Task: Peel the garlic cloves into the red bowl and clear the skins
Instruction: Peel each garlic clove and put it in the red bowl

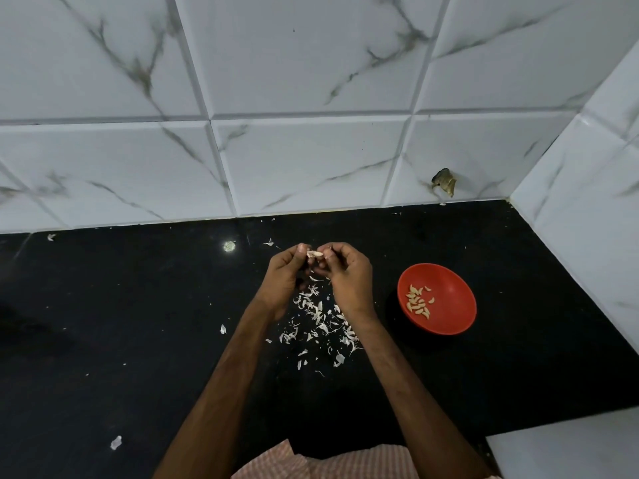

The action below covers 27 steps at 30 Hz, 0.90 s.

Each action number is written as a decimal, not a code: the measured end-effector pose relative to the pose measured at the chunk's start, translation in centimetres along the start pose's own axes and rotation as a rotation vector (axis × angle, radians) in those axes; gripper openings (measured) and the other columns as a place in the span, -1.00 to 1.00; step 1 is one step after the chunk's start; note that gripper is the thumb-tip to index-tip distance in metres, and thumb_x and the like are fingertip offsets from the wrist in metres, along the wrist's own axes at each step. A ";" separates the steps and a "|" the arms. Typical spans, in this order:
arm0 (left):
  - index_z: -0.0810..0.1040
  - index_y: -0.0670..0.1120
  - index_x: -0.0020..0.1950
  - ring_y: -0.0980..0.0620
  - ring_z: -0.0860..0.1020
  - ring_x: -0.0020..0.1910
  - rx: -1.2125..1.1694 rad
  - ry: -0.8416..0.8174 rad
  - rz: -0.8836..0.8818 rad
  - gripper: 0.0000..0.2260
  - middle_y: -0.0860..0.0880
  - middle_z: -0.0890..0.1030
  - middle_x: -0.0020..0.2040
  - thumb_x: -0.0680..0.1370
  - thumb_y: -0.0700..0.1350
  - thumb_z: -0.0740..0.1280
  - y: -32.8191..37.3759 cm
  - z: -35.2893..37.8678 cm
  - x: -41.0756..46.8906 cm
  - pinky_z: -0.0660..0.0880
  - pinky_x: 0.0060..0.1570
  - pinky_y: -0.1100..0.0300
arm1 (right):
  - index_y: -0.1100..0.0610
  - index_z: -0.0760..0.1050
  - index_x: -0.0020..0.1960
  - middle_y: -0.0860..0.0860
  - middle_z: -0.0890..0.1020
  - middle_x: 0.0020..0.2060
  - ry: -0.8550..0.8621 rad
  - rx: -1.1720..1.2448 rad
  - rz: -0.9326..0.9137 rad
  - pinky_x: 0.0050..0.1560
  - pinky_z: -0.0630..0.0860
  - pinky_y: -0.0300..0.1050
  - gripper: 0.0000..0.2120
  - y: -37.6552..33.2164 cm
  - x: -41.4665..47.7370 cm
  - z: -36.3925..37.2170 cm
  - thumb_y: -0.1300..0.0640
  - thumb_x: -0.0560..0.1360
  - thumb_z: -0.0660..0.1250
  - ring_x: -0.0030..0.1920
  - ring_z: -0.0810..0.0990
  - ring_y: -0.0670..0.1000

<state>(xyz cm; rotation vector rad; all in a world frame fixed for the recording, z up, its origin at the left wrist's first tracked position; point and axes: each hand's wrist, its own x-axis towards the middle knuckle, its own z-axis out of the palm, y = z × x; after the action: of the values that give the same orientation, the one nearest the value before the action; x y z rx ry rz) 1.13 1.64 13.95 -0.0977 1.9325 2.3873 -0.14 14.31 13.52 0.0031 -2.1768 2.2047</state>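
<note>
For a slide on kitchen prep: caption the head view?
A garlic clove pinched between left hand and right hand above scattered skins; peeled cloves lie in the red bowl.

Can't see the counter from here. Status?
Left hand, right hand pinch garlic clove, mid-peel. Red bowl holds peeled cloves. Skins scattered on counter. Nothing in the way.

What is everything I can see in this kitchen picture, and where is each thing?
Counter: one, black, filling the lower view.
Wall tiles: several, white with grey veins, behind the counter.
Dark mark: one, brownish, low on the tiles at right.
Red bowl: one, red, on the counter's right side.
Peeled cloves: about a dozen, pale yellow, inside the bowl.
Skins: many, white, scattered mid-counter, few strays leftward.
Garlic clove: one, off-white, held above the skins.
Checked cloth: one, pink-white, bottom edge.
Left hand: one, pinches the garlic clove.
Right hand: one, pinches the same clove.
</note>
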 end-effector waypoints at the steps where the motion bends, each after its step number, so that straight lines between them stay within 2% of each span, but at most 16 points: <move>1: 0.52 -0.10 -0.07 0.17 0.37 -0.33 -0.002 -0.012 -0.004 -0.72 0.05 0.48 -0.28 0.60 0.09 0.20 0.0 0.0 0.0 0.26 -0.39 0.31 | 0.24 0.62 0.03 0.14 0.69 -0.08 0.000 0.011 0.012 0.03 0.68 0.01 -0.85 0.1 0.1 0.0 0.30 0.65 0.26 -0.03 0.72 0.09; 4: 0.53 -0.09 0.00 0.23 0.41 -0.35 -0.026 -0.029 -0.032 -0.75 0.12 0.57 -0.30 0.68 0.01 0.15 0.1 0.0 -0.1 0.28 -0.39 0.32 | 0.16 0.60 -0.03 0.14 0.68 -0.12 -0.011 0.061 0.048 0.05 0.68 0.03 -0.81 0.1 0.0 0.2 0.31 0.66 0.23 -0.07 0.71 0.03; 8: 0.51 -0.08 -0.02 0.21 0.44 -0.37 -0.147 -0.001 -0.046 -0.76 0.10 0.57 -0.30 0.71 -0.05 0.11 0.0 -0.2 -0.2 0.31 -0.43 0.33 | 0.17 0.57 -0.05 0.06 0.60 -0.21 -0.016 0.135 0.104 -0.01 0.67 -0.10 -0.79 -0.1 -0.1 0.1 0.32 0.67 0.21 -0.14 0.66 -0.06; 10: 0.50 -0.07 -0.03 0.17 0.42 -0.37 -0.229 0.043 -0.039 -0.77 0.07 0.54 -0.28 0.71 -0.04 0.13 -0.1 -0.5 0.0 0.32 -0.45 0.31 | 0.18 0.56 -0.05 0.05 0.52 -0.24 0.002 0.149 0.126 -0.05 0.67 -0.12 -0.80 -0.2 0.0 -0.2 0.32 0.67 0.20 -0.18 0.59 -0.09; 12: 0.50 -0.08 -0.03 0.16 0.41 -0.37 -0.198 0.141 -0.021 -0.83 0.06 0.52 -0.28 0.69 -0.07 0.19 -0.5 -1.0 0.3 0.33 -0.46 0.31 | 0.21 0.57 -0.02 0.05 0.51 -0.25 0.023 0.162 0.135 -0.07 0.68 -0.12 -0.82 -0.2 0.1 -0.5 0.32 0.66 0.21 -0.22 0.58 -0.12; 15: 0.52 -0.14 0.02 0.17 0.46 -0.39 0.071 0.263 0.031 -0.95 0.05 0.59 -0.27 0.64 -0.17 0.31 -2.0 -2.0 1.0 0.38 -0.46 0.28 | 0.24 0.58 0.01 0.06 0.55 -0.23 0.037 0.169 0.123 -0.09 0.68 -0.13 -0.84 -0.2 0.0 -0.8 0.34 0.65 0.23 -0.24 0.61 -0.15; 18: 0.56 -0.08 0.06 0.17 0.60 -0.20 0.469 0.212 0.022 -0.86 0.04 0.65 -0.11 0.54 -0.21 0.44 -4.0 -2.9 1.1 0.55 -0.16 0.15 | 0.22 0.60 0.00 0.07 0.60 -0.18 0.036 0.143 0.083 -0.07 0.67 -0.15 -0.84 -0.1 -0.1 -1.0 0.36 0.63 0.26 -0.18 0.65 -0.12; 20: 0.55 0.05 -0.03 0.12 0.62 -0.11 0.728 0.185 -0.009 -0.90 0.10 0.65 -0.08 0.54 -0.08 0.46 -4.8 -3.1 0.9 0.57 -0.06 0.06 | 0.21 0.61 0.00 0.08 0.62 -0.14 0.026 0.110 0.058 -0.04 0.66 -0.14 -0.85 0.0 -0.1 -1.1 0.36 0.62 0.28 -0.11 0.67 -0.08; 21: 0.55 0.07 -0.08 0.11 0.62 -0.13 0.835 0.188 -0.023 -0.91 0.12 0.64 -0.12 0.56 0.01 0.43 -4.8 -2.9 0.7 0.56 -0.09 0.07 | 0.19 0.62 0.00 0.08 0.64 -0.13 0.021 0.090 0.047 -0.01 0.66 -0.12 -0.84 0.2 -0.1 -1.1 0.37 0.61 0.30 -0.09 0.68 -0.06; 23: 0.55 0.03 -0.14 0.07 0.60 -0.19 0.976 0.217 -0.008 -0.79 0.09 0.63 -0.19 0.59 0.13 0.35 -4.8 -2.6 0.7 0.53 -0.16 0.08 | 0.14 0.62 -0.02 0.07 0.67 -0.09 0.019 0.053 0.024 0.03 0.67 -0.07 -0.82 0.5 0.0 -1.2 0.38 0.59 0.32 -0.05 0.70 -0.04; 27: 0.49 0.04 -0.11 0.07 0.58 -0.22 0.996 0.251 0.031 -0.86 0.09 0.60 -0.22 0.57 0.01 0.42 -4.1 -2.0 1.0 0.40 -0.24 0.14 | 0.13 0.62 0.00 0.10 0.69 -0.04 0.025 -0.010 -0.017 0.03 0.67 -0.07 -0.83 0.8 0.0 -1.1 0.37 0.58 0.35 0.00 0.71 0.01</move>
<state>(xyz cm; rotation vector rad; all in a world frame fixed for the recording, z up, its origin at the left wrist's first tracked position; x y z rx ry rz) 0.58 0.52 9.43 -0.3081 2.9761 1.2049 -0.09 15.38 12.73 -0.0063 -2.1666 2.1732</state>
